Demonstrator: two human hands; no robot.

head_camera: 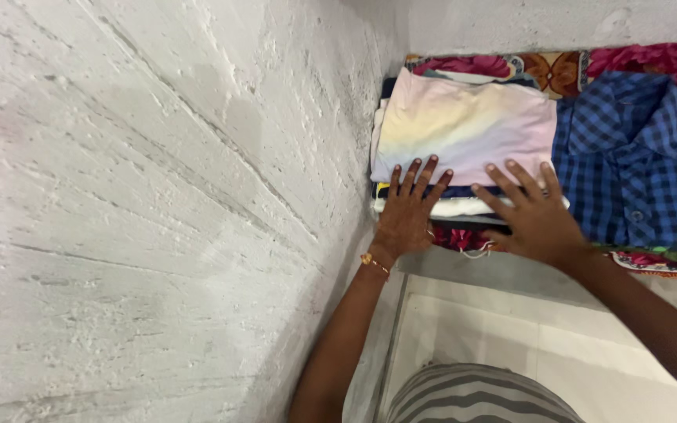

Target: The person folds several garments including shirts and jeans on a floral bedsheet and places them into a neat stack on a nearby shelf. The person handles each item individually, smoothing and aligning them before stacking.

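Both hands, left hand (pixel 405 215) and right hand (pixel 534 215), press flat with fingers spread, gripping nothing, squaring the pastel folded shirt (pixel 464 125) atop the stack (pixel 432 205); next likely the blue checked shirt (pixel 636 172) alongside

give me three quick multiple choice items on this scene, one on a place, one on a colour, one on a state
1. Where is the pile of folded clothes?
A. against the wall
B. on the floor tiles
C. on the person's lap

2. What colour is the checked shirt?
A. green
B. blue
C. yellow

3. How are the hands?
A. fists shut
B. pinching a sleeve
C. flat, fingers spread

Answers:
1. A, the pile sits in the corner by the white wall.
2. B, the shirt right of the pile shows blue checks.
3. C, the left hand and right hand lie open on the pile's near edge.
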